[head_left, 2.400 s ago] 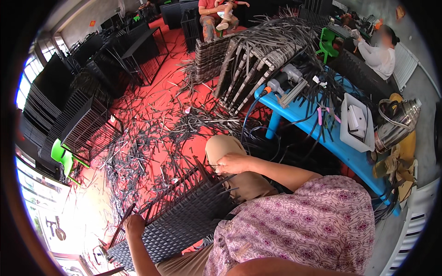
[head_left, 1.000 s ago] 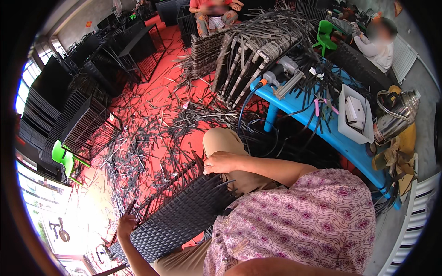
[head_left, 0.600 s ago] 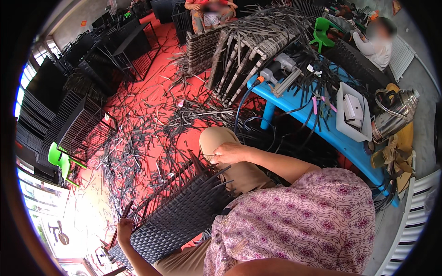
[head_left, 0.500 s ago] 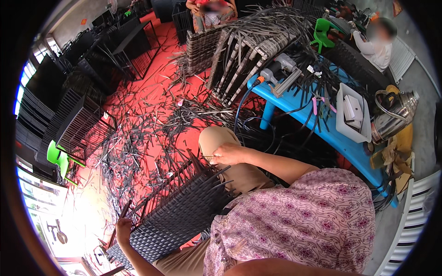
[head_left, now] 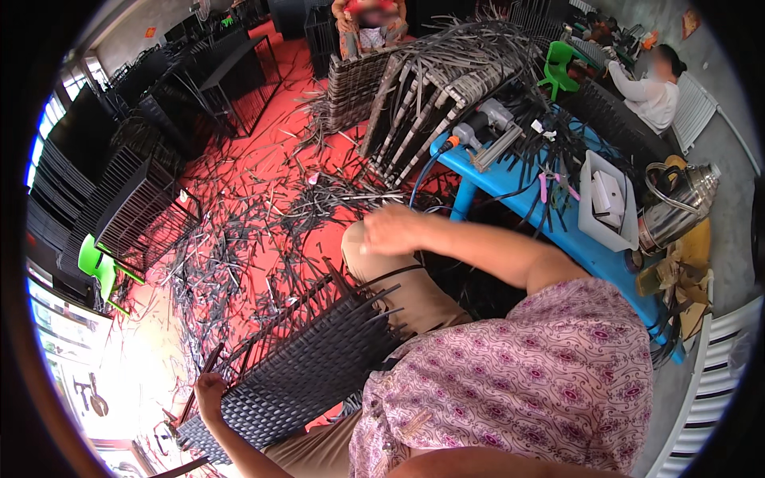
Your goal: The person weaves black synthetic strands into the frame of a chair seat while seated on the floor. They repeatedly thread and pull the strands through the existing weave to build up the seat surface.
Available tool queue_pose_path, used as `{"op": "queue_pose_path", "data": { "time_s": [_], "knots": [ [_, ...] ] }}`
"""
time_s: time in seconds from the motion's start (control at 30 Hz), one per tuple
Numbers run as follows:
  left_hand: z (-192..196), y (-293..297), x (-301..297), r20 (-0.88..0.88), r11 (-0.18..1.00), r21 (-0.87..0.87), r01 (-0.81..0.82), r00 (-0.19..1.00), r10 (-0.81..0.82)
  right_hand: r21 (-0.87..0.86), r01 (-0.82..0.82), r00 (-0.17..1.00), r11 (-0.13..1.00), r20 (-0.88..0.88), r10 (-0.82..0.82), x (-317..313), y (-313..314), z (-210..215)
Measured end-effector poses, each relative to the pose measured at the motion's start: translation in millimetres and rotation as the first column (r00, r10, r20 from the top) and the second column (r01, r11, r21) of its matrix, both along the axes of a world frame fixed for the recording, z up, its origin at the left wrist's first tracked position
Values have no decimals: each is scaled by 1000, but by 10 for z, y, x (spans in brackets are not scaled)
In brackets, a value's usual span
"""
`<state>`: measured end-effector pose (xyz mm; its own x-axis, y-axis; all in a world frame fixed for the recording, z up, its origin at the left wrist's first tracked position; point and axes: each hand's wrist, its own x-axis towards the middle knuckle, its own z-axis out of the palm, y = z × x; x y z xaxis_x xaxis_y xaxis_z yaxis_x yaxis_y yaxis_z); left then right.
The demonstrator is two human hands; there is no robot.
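Note:
A dark grey woven strip panel [head_left: 295,382] lies slanted across my lap, with loose strip ends sticking out along its upper right edge. My left hand [head_left: 210,396] is closed on the dark frame at the panel's far left end. Above my right knee is my right hand [head_left: 392,230], smeared by motion, so its fingers and anything in them cannot be made out. A thin black strip [head_left: 402,272] runs from the panel over my trouser leg, below that hand.
Cut strips [head_left: 231,263] litter the red floor. To my right a blue table [head_left: 510,179] bears a nail gun [head_left: 480,123], pink-handled cutters [head_left: 545,185], a white bin [head_left: 617,231] and a steel kettle [head_left: 673,211]. Woven frames [head_left: 414,103] stand ahead; two people sit farther off.
My right hand has risen from beside the knee and moved up and slightly right. The black strip over the leg now shows plainly. My left hand has stayed on the frame.

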<state>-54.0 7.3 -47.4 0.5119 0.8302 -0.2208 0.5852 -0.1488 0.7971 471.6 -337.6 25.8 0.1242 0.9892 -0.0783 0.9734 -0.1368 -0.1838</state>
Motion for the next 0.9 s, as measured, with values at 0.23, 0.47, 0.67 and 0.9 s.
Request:
{"op": "queue_pose_path", "data": {
  "time_s": [0.23, 0.47, 0.67, 0.9],
  "knots": [
    [-47, -57, -68, 90, 999, 27, -38, 995, 36, 381, 104, 959, 919, 205, -194, 1749, 902, 1848],
    [99, -174, 45, -17, 996, 88, -9, 1000, 10, 981, 59, 984, -187, -88, -154, 2030, 694, 4342],
    [46, -201, -34, 24, 993, 114, -25, 999, 22, 964, -162, 883, -212, 45, -468, 2365, 503, 4010],
    [160, -265, 52, -24, 971, 240, -20, 999, 27, 523, 535, 810, 664, -542, -226, 2419, 415, 2365]
  ]
}}
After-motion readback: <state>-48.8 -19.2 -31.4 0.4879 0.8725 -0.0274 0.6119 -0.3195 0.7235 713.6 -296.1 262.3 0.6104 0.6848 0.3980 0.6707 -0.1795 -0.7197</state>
